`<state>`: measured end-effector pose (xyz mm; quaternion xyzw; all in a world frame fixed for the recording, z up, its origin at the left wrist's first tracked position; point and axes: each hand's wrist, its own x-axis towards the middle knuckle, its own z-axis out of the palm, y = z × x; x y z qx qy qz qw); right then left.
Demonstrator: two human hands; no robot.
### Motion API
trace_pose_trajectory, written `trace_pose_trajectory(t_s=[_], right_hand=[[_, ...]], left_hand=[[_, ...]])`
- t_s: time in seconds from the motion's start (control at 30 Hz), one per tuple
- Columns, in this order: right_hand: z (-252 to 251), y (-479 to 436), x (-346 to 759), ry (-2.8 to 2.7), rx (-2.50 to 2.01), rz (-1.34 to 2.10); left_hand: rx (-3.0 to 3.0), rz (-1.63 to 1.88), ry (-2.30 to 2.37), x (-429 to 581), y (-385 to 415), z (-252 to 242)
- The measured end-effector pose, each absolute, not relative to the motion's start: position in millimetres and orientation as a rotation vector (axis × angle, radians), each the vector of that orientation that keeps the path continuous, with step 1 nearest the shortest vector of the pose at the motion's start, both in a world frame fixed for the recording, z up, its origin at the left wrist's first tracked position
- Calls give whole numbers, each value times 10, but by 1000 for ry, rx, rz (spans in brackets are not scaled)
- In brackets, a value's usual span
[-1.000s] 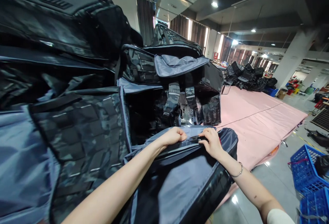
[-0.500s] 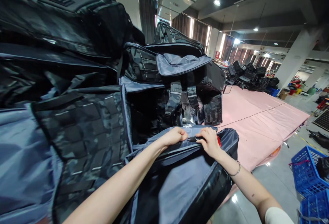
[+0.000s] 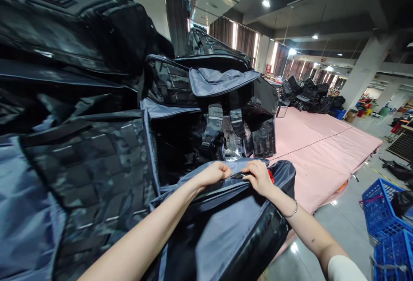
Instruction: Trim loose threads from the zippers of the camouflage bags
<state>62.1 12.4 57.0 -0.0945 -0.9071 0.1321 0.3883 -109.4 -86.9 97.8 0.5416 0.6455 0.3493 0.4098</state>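
An open backpack [image 3: 232,233] with grey-blue lining lies in front of me. At its upper edge, my left hand [image 3: 219,171] is closed in a pinch on the lining fabric [image 3: 196,182]. Just right of it, my right hand [image 3: 259,177] is wrapped round small scissors [image 3: 239,175]; their dark pointed end aims at my left fingertips, and a red part shows behind the palm. Whether the tip touches thread or cloth is too small to tell. Behind my hands stands another open camouflage backpack [image 3: 213,128] with straps hanging down.
Dark camouflage backpacks [image 3: 97,27] are piled high at left and ahead. A long table with a pink cover [image 3: 316,143] runs off to the right, with a heap of black bags [image 3: 306,94] at its far end. Blue plastic crates [image 3: 377,212] stand on the floor at right.
The view has shifted slightly, so the surroundings sit a little further left. Both hands keep nearly the same place and grip on the lining and scissors.
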Motion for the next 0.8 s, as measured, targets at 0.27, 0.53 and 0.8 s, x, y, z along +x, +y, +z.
trace_pose_trajectory(t_s=[0.27,0.53,0.8], right_hand=[[599,103,629,-2339,-265,326],[571,101,617,-2369,-280,300],[616,107,598,-2189,-250,507]], left_hand=[[1364,864,1629,-1098,-868,969],[1375,863,1622,-1088,-865,967],[1430,891,1646,-1090,-876,959]])
